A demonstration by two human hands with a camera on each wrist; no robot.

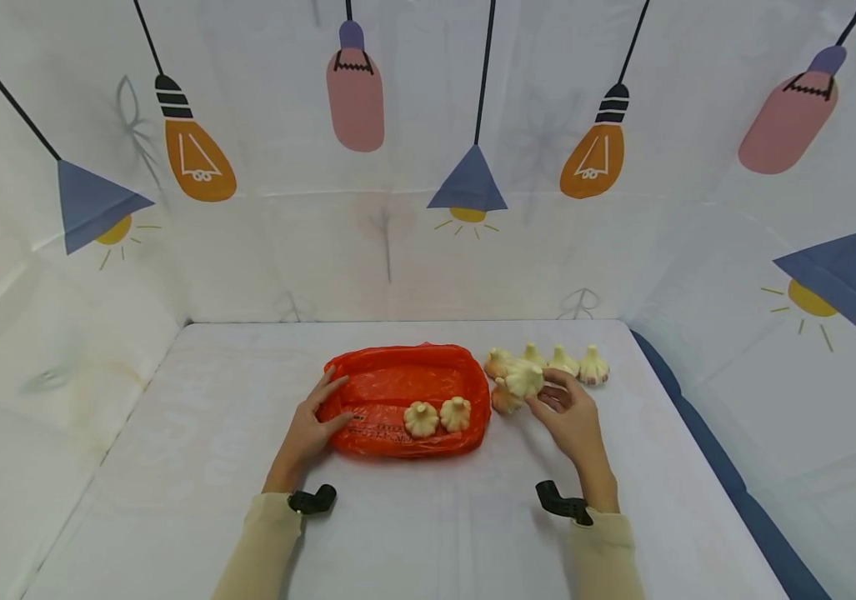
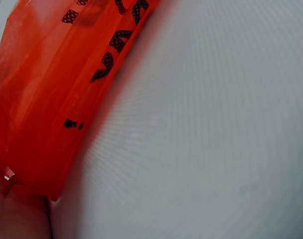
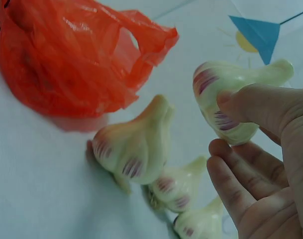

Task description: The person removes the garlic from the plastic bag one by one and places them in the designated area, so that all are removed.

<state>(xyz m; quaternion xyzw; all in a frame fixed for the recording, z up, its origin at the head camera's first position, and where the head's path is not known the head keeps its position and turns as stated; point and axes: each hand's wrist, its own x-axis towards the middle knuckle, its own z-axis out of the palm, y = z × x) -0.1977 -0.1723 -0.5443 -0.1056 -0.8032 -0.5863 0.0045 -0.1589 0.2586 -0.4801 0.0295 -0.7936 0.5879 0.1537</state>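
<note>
Left hand rests on the left end of the red bag, fingers and thumb spread well apart against the plastic. Two garlic bulbs lie in the bag's front right part. Beside its right end, the right hand pinches a raised bulb between thumb and fingertips, near loose bulbs right of the bag.

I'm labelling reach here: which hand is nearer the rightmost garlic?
Right. The right hand is close in front of the rightmost garlic, pinching another garlic; the left hand is across at the left side of the red bag.
</note>
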